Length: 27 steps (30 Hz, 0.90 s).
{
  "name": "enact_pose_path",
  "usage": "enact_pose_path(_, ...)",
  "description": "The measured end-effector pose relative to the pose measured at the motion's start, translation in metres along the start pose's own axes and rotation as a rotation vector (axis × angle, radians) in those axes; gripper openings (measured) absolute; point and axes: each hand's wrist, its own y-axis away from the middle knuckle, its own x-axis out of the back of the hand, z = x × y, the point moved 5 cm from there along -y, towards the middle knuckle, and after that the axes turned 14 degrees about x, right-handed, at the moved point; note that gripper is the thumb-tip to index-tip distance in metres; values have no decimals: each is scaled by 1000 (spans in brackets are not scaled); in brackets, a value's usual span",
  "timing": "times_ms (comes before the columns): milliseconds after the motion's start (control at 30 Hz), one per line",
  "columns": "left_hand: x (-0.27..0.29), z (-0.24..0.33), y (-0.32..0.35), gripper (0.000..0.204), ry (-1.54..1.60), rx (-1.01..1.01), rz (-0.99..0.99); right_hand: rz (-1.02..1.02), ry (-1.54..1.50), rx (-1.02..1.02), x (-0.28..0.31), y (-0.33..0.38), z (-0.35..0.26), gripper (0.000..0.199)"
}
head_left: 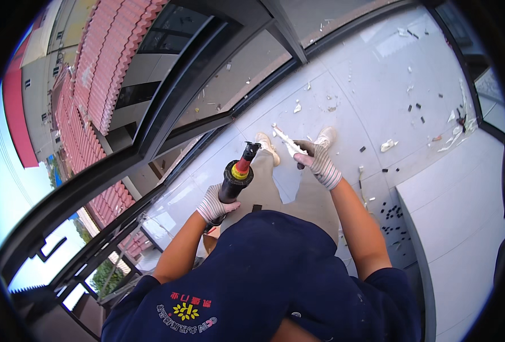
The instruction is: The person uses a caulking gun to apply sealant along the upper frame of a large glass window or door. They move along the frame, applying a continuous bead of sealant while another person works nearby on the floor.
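While I watched remotely, the left hand had its fingers wrapped around a black tool, nozzle pointing forward, and the right hand gripped a white stick, seen between the shoes. Past them I saw scraps on the tiles, a dark frame leftward, then red roofs.

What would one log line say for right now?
left hand: grips black cylindrical tool with red-and-yellow front | right hand: holds long white-smeared strip | floor: pale grey tiles, small black pieces scattered
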Motion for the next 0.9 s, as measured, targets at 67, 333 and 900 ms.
enact_pose_path(67,-5,17,26,36,45,-82,24,-52,-15,73,-34,24,-92,57)
enact_pose_path(333,-20,5,126,31,239,-288,92,-358,70,178,-173,95,-249,63)
enact_pose_path(900,-80,-296,231,46,541,-408,318,-893,681,284,-462,230,-153,59)
